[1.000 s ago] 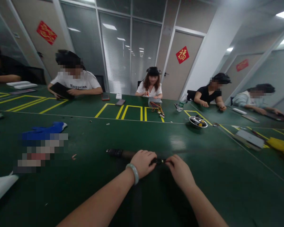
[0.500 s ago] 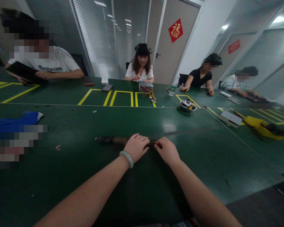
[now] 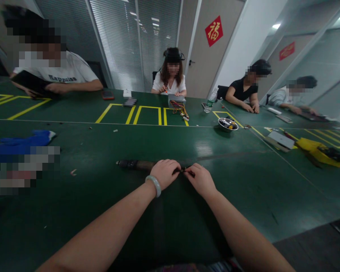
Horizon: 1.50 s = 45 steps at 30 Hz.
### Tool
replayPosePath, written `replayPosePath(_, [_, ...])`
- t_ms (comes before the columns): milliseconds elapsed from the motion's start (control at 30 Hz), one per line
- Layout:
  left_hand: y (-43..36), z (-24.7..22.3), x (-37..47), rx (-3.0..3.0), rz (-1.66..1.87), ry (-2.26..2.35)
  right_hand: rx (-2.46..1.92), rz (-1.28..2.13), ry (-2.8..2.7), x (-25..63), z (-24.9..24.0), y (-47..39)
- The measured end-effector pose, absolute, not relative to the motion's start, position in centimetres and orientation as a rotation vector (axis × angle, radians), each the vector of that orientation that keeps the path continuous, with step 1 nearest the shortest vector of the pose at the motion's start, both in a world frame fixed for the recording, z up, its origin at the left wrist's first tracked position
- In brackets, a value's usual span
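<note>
A long, dark rod-shaped thing [image 3: 144, 165] with a brownish middle and a narrow left tip lies on the green table [image 3: 107, 215]. My left hand [image 3: 164, 173], with a pale bangle at the wrist, is closed over the rod's right part, thumb and fingertips pinched near its end. Opposite it, my right hand [image 3: 200, 179] is closed in a pinch, its fingertips almost meeting the left ones. Between the fingertips shows a small dark piece with a bright spot, too small to name. The fingers hide much of the rod's right end.
Blue cloth [image 3: 25, 143] lies at the left. Beyond my hands are a metal bowl [image 3: 228, 124] of small parts, a water bottle [image 3: 210, 102] and a grey box [image 3: 176, 100] with coloured wires. A yellow bag [image 3: 320, 151] is at the right. Several people sit across the table.
The whole view has shifted slightly. My hands stay at the rod with fingertips close together, the pinch changing only a little. A co-worker at the right has brought their hands together.
</note>
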<state>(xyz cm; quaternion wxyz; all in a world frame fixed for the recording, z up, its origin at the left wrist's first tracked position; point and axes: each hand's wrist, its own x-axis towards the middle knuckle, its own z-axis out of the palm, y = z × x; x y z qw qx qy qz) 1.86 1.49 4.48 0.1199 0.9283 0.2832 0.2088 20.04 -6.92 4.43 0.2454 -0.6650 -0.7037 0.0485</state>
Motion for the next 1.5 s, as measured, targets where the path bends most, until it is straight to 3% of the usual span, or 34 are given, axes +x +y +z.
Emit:
replayPosePath(1067, [1.6, 4.3, 1.7, 2.692, 0.622, 0.81, -1.742, 0.193, -1.887, 19.9, 3.8, -6.9])
replayPosePath(1500, [1.7, 4.2, 1.7, 2.679, 0.606, 0.809, -1.796, -0.172, -2.03, 19.3, 3.2, -6.5])
